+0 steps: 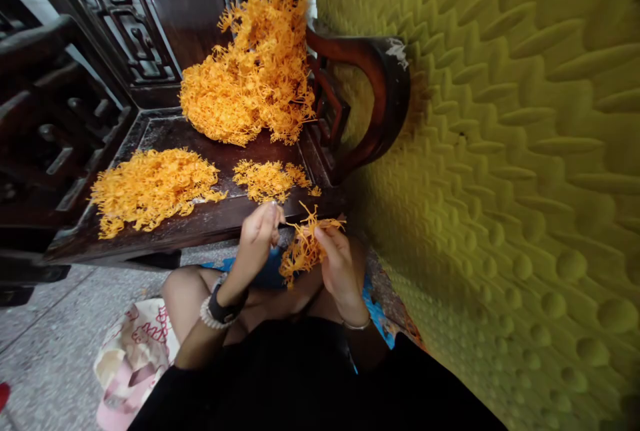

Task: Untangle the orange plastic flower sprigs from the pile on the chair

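Observation:
My right hand (337, 261) pinches a tangled clump of orange branching pieces (303, 251), thin and plastic-looking, which hangs down to its left. My left hand (261, 231) is closed just left of that clump. A small shiny spot and a thin dark tip show at its fingers, but what it holds is too small and blurred to name. Beyond my hands, a small heap of the same orange pieces (267, 179) lies near the front edge of a dark wooden chair seat (220, 207). A wider, flat heap of orange pieces (155, 187) lies to its left.
A tall orange pile (250, 77) leans at the back of the seat. The curved wooden armrest (393, 97) rises on the right, beside a padded yellow-green wall (500, 151). A white and pink cloth bag (137, 344) lies on the speckled floor (55, 337) at left.

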A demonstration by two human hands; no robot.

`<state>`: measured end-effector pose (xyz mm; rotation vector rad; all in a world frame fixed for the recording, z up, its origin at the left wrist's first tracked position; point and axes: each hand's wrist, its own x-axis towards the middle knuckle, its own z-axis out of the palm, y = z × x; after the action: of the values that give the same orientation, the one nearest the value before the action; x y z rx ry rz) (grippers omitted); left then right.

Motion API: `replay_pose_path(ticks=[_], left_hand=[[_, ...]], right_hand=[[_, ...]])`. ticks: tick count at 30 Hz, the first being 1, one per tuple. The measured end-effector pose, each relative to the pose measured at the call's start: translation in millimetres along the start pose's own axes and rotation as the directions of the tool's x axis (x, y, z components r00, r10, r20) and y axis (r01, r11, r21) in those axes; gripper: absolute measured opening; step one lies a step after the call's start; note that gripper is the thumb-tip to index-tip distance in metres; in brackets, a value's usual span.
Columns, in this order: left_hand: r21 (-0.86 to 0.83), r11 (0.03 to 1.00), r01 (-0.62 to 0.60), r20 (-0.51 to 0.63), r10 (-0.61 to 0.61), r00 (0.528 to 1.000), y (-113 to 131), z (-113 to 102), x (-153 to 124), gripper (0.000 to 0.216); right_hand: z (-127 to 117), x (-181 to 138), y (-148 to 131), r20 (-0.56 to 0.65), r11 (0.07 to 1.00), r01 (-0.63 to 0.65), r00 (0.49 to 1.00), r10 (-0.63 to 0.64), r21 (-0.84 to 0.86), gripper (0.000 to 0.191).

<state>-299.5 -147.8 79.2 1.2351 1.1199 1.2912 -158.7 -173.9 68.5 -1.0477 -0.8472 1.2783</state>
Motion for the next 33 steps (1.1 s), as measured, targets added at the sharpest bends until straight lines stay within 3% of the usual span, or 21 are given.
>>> replay_pose_path(ticks=[3, 6, 11, 14, 16, 21, 26, 28, 31, 33], left_hand=[[-0.081, 0.991, 0.109, 0.078, -0.102, 0.992, -5, 2, -12, 0.036], [-0.004, 0.993, 0.118, 0.205, -0.115, 0.972, 0, -10, -15, 0.047], [0.117, 0.993, -0.022, 0.403, -0.027, 0.915, 10, -34, -27, 0.060], [0.221, 0.968, -0.117, 0.463, 0.002, 0.886, 12, -40, -32, 0.047], [0.279, 0.949, -0.145, 0.453, 0.003, 0.891, 11, -42, -34, 0.038], [0.308, 0.943, -0.127, 0.327, 0.020, 0.945, 13, -49, -41, 0.039], [0.207, 0.978, -0.011, 0.354, -0.064, 0.933, 14, -52, -46, 0.044], [0.113, 0.991, 0.073, 0.379, -0.111, 0.919, 12, -49, -48, 0.044], [-0.019, 0.995, 0.098, 0.345, -0.085, 0.935, 5, -40, -53, 0.040], [-0.084, 0.985, 0.153, 0.307, -0.121, 0.944, -1, -35, -56, 0.039]], right_hand=[[4, -5, -2, 0.129, 0.996, -0.021, 0.991, 0.032, -0.081, 0.025], [6, -7, -9, 0.316, 0.979, -0.013, 0.945, 0.079, -0.204, 0.032], [6, -5, -18, 0.527, 0.915, 0.142, 0.846, 0.086, -0.378, 0.033], [5, -3, -16, 0.565, 0.867, 0.228, 0.822, 0.073, -0.443, 0.032], [4, -3, -15, 0.612, 0.861, 0.250, 0.786, 0.087, -0.443, 0.029], [4, -7, -15, 0.705, 0.897, 0.200, 0.692, 0.155, -0.393, 0.023], [7, -8, -23, 0.750, 0.906, 0.137, 0.617, 0.239, -0.401, 0.023], [10, -8, -25, 0.744, 0.918, 0.109, 0.625, 0.235, -0.382, 0.021], [14, -9, -21, 0.681, 0.935, 0.085, 0.708, 0.186, -0.343, 0.022], [14, -9, -16, 0.658, 0.938, 0.096, 0.736, 0.158, -0.332, 0.024]])
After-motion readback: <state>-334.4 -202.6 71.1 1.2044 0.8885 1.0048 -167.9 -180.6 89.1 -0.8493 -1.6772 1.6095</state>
